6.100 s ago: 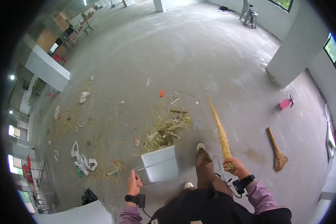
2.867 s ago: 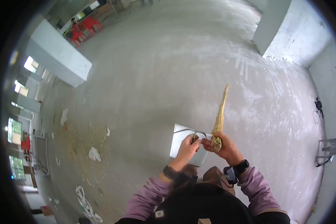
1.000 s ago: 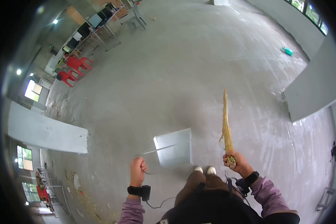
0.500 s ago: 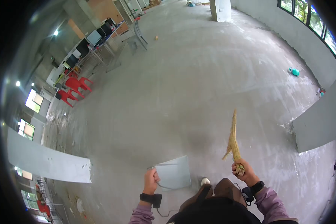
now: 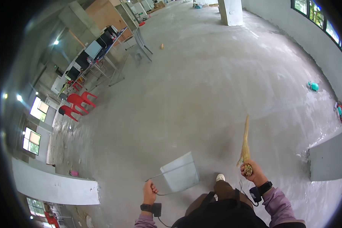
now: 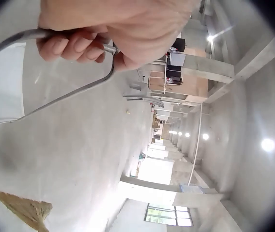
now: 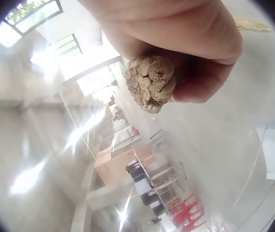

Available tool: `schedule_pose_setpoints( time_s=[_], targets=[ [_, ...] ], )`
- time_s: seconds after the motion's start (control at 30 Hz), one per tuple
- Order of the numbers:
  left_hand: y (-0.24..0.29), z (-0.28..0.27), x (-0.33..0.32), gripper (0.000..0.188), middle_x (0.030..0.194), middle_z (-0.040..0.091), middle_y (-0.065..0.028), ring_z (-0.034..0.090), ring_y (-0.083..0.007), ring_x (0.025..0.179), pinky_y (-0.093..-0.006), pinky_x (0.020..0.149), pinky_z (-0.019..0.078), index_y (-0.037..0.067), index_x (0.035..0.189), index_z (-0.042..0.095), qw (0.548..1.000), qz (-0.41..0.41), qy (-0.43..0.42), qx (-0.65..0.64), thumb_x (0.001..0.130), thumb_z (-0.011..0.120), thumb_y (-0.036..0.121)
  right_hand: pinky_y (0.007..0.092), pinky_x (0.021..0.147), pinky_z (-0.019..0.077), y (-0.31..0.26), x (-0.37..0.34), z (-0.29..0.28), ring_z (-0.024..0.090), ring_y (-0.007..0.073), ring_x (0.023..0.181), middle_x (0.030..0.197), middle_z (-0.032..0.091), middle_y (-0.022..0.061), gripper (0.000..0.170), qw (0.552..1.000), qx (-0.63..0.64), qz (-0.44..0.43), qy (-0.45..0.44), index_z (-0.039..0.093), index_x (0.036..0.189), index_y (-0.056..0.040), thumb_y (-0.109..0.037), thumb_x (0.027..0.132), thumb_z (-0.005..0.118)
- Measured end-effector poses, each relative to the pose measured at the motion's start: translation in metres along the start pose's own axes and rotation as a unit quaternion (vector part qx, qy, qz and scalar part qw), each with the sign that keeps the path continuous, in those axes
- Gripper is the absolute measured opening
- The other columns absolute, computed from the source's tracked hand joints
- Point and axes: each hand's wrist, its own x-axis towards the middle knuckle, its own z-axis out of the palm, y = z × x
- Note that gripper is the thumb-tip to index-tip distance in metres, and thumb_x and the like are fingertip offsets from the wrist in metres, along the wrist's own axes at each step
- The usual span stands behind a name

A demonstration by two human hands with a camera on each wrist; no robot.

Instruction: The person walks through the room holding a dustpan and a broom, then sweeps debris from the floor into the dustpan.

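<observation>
- We see the left hand [image 5: 149, 192] with its fingers curled round the wire handle [image 5: 167, 173] of a white pan [image 5: 181, 180]
- The pan lies in front of the body, to the right of the left hand; we cannot tell whether it touches the floor [image 5: 152, 110]
- We find the right hand [image 5: 254, 173] clamped round the broom [image 5: 246, 146], close to its butt end, whose bundled stalks show in the right wrist view
- The broom points forward, away from the body, and a tuft juts out on the side nearer the pan
- The two hands are well apart, with the pan between them as we look down from the head
- Below, we see one pale shoe [image 5: 220, 177], between pan and broom
- Farther off, at left, we see red chairs [image 5: 77, 100], a table [image 5: 112, 64] bearing monitors [image 5: 82, 59], and a grey chair [image 5: 140, 42]
- At right, near the wall [image 5: 292, 40], we see a green object [image 5: 313, 86] on the floor
</observation>
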Motion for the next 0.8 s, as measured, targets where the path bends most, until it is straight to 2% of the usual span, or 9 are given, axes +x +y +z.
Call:
schedule_pose_setpoints(
  time_s=[0.17,0.23,0.5,0.63,0.8],
  targets=[
    [0.052,0.064,0.066,0.024,0.056,0.035,0.0019,0.033,-0.0092,0.047,-0.0262,0.045,0.0306,0.011,0.07,0.043,1.0,0.01,0.02,0.003,0.086,0.053,0.026,0.0274,0.046,0.0444,-0.083,0.066,0.06,0.053,0.0144,0.058,0.068,0.05,0.0042,0.013,0.999,0.019,0.035,0.004,0.047,0.081,-0.0072,-0.013,0.078,0.058],
    [0.069,0.095,0.099,0.024,0.055,0.034,0.0011,0.032,-0.0103,0.046,-0.0266,0.044,0.0305,0.01,0.067,0.04,1.0,0.01,0.019,-0.001,0.085,0.052,0.021,0.027,0.047,0.0441,-0.111,0.098,0.079,0.053,0.0141,0.058,0.068,0.05,0.0037,0.014,0.999,0.016,0.031,0.012,0.047,0.082,-0.008,-0.014,0.078,0.059],
    [0.135,0.218,0.29,0.024,0.055,0.033,0.0016,0.032,-0.0101,0.046,-0.0267,0.044,0.03,0.011,0.067,0.041,0.998,-0.053,-0.026,0.013,0.084,0.053,0.023,0.0251,0.048,0.043,-0.229,0.227,0.177,0.053,0.0127,0.06,0.071,0.051,0.0011,0.015,0.995,0.091,0.043,0.014,0.048,0.085,-0.0096,-0.015,0.076,0.059],
    [0.193,0.3,0.356,0.024,0.055,0.032,0.0023,0.031,-0.0092,0.046,-0.0261,0.044,0.0291,0.011,0.068,0.041,0.997,-0.068,-0.033,0.033,0.084,0.053,0.024,0.0251,0.049,0.0428,-0.294,0.271,0.234,0.053,0.0125,0.06,0.072,0.051,0.0013,0.016,0.994,0.103,0.03,0.017,0.049,0.087,-0.0093,-0.016,0.076,0.059],
    [0.258,0.372,0.446,0.025,0.054,0.032,0.0025,0.03,-0.0087,0.045,-0.0259,0.044,0.0294,0.01,0.069,0.042,0.997,-0.062,-0.021,0.05,0.084,0.054,0.026,0.0269,0.049,0.0425,-0.374,0.34,0.293,0.053,0.0138,0.061,0.072,0.051,0.0026,0.017,0.993,0.112,0.02,0.031,0.048,0.088,-0.0104,-0.017,0.076,0.059]
  ],
)
